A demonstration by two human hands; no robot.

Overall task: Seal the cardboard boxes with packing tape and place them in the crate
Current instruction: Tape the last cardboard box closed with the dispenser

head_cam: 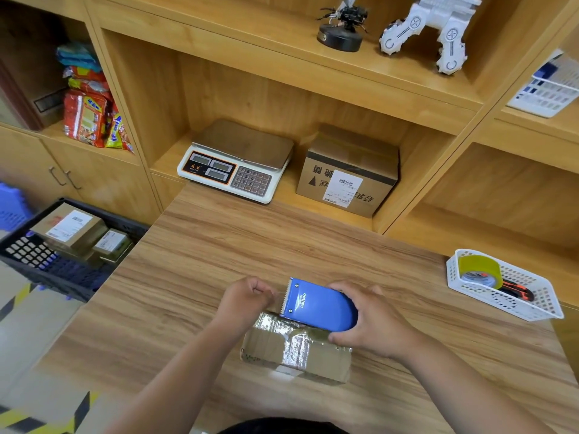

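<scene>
Taped box point(269, 343) on wood-grain desk point(219, 245); shelving point(282, 98) behind, crate point(62, 272) left.

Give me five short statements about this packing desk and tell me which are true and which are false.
1. The right hand grips the blue tape dispenser. True.
2. The small cardboard box under it has no tape on it. False: shiny tape already covers part of its top.
3. The dark crate holds labelled boxes. True.
4. The scale stands in the white basket. False: it stands on the shelf; the basket holds a tape roll.
5. The left hand lies flat on the table. False: its fingers are curled beside the dispenser's toothed edge.
</scene>
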